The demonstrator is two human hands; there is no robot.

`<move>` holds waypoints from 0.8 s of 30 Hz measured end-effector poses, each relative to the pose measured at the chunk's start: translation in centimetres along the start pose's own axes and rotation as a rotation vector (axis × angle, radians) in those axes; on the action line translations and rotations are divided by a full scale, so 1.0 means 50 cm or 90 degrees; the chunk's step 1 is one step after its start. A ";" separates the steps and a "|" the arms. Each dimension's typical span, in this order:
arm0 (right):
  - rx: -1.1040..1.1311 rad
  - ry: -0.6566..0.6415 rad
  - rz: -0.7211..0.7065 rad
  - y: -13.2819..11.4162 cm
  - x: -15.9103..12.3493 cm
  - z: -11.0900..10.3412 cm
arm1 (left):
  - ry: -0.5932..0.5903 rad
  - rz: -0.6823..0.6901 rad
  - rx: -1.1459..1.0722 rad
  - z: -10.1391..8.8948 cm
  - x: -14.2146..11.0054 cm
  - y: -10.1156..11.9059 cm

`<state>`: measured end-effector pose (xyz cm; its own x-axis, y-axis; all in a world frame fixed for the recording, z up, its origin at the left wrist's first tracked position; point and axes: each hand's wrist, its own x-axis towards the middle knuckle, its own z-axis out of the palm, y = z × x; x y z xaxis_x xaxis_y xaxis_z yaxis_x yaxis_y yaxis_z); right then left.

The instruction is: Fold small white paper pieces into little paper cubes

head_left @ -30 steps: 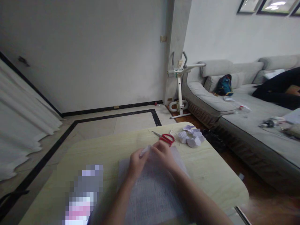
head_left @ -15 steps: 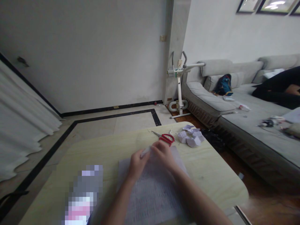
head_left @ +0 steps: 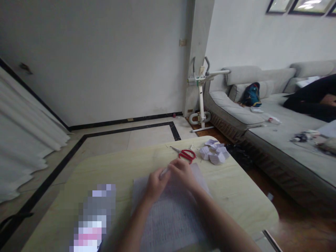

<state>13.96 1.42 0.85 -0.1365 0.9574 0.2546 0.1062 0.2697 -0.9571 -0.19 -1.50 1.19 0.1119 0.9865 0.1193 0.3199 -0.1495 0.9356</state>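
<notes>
Between my hands is a small piece of white paper (head_left: 164, 172), mostly covered by my fingers. My left hand (head_left: 156, 183) is closed on its lower left part. At its upper right end, my right hand (head_left: 183, 172) pinches it with bent fingers. Both hands are over a large sheet with rows of writing (head_left: 173, 217), which lies on the table under my forearms. Just beyond my right hand, red-handled scissors (head_left: 187, 155) lie with their blades pointing left. Several folded paper pieces (head_left: 214, 152) sit in a cluster to the right of the scissors.
The pale wooden table (head_left: 241, 196) has rounded corners. A pixelated patch (head_left: 91, 217) covers something at its left. Beyond stand an exercise machine (head_left: 201, 94) and a grey sofa (head_left: 236, 108) with a backpack (head_left: 252, 94). A person in dark clothes (head_left: 315, 99) is on the sofa.
My left hand has shifted slightly right, closer to my right hand, and less of the small paper shows between them. The scissors and folded pieces stay where they were.
</notes>
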 end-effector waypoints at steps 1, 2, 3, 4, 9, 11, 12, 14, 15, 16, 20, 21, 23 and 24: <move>-0.003 0.004 -0.013 0.000 0.000 0.000 | 0.002 -0.001 -0.011 -0.001 -0.001 0.000; -0.007 0.008 -0.028 0.001 0.001 -0.001 | 0.003 -0.005 -0.023 -0.001 -0.001 -0.001; -0.014 0.012 -0.044 0.001 0.001 -0.001 | 0.004 -0.012 -0.033 -0.002 -0.001 -0.003; -0.021 0.015 -0.058 0.000 0.001 -0.002 | 0.005 -0.020 -0.043 -0.002 -0.001 -0.005; -0.038 0.018 -0.056 -0.005 -0.001 -0.001 | -0.005 -0.043 -0.075 -0.002 0.001 -0.013; -0.023 0.007 -0.032 -0.006 -0.002 -0.001 | 0.007 -0.043 -0.078 -0.004 0.004 -0.015; -0.011 -0.001 -0.020 -0.007 -0.002 -0.002 | 0.025 -0.043 -0.078 -0.006 0.005 -0.017; 0.001 -0.016 -0.012 -0.008 -0.003 -0.003 | 0.077 -0.052 -0.084 -0.011 0.010 -0.021; -0.005 -0.021 -0.018 -0.009 -0.004 -0.004 | 0.100 -0.061 -0.092 -0.014 0.013 -0.023; -0.019 -0.024 -0.025 -0.010 -0.006 -0.004 | 0.115 -0.070 -0.102 -0.017 0.016 -0.025; -0.084 -0.041 -0.009 -0.018 -0.012 0.001 | 0.122 -0.094 -0.128 -0.024 0.022 -0.025; -0.092 -0.045 0.000 -0.019 -0.013 0.002 | 0.122 -0.093 -0.133 -0.024 0.022 -0.024; -0.107 -0.045 0.002 -0.019 -0.013 0.005 | 0.124 -0.087 -0.145 -0.022 0.022 -0.019; -0.114 -0.043 -0.003 -0.018 -0.012 0.005 | 0.123 -0.084 -0.149 -0.022 0.021 -0.017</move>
<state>13.70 0.59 1.51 -0.2022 0.9484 0.2441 0.2787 0.2947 -0.9141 -1.35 -0.26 0.87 -0.1037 0.9941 0.0315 0.0929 -0.0219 0.9954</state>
